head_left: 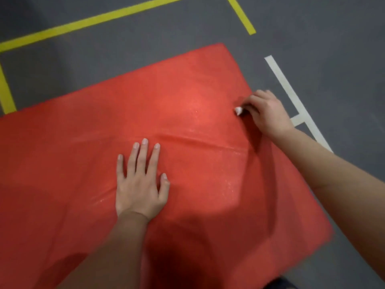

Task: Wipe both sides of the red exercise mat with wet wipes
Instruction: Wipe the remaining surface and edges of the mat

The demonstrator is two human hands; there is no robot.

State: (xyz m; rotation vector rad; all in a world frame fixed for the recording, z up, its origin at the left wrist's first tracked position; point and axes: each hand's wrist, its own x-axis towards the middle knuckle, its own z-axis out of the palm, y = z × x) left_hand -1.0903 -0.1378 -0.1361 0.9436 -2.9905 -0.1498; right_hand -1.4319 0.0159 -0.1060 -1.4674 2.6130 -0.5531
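Setting: indoor sports hall or gym. Indicators: grey floor (312, 38) marked with yellow court lines (104, 18) and white court lines (291, 94) (taped or painted), with a red exercise mat (187, 90) laid flat on it.

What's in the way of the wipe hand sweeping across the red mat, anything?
No loose object lies on the red mat. The right hand pinches the wipe near the mat's right edge. Only the left hand, pressed flat near the middle by a shallow crease, rests on it.
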